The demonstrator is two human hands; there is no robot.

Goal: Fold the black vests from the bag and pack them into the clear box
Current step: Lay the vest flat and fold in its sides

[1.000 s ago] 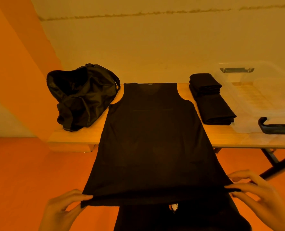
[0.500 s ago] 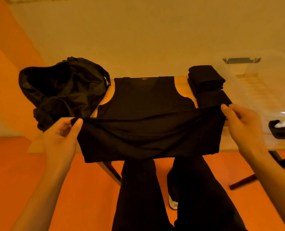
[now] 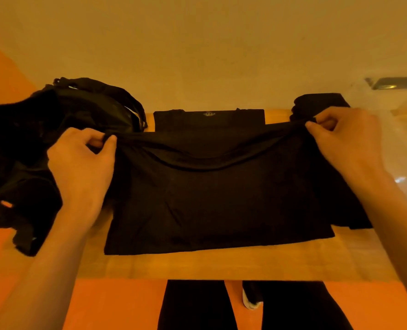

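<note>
A black vest [image 3: 212,201] lies on the wooden table [image 3: 221,263], its lower half folded up over its upper half. Only the collar strip with a small label shows beyond the fold. My left hand [image 3: 83,167] pinches the hem's left corner and my right hand [image 3: 345,139] pinches its right corner, holding the hem a little above the cloth. The black bag [image 3: 31,148] slumps open at the left. Folded black vests [image 3: 319,103] are stacked behind my right hand, partly hidden. The clear box [image 3: 402,129] stands at the far right.
A pale wall rises right behind the table. The box's dark latch [image 3: 395,83] shows at the upper right. Bag straps hang toward the table's left front edge. Below the front edge I see my dark trousers, a shoe [image 3: 251,298] and orange floor.
Both hands carried the vest's hem from below the table edge up and forward over the upper half, making a fold. The view moved closer to the table.
</note>
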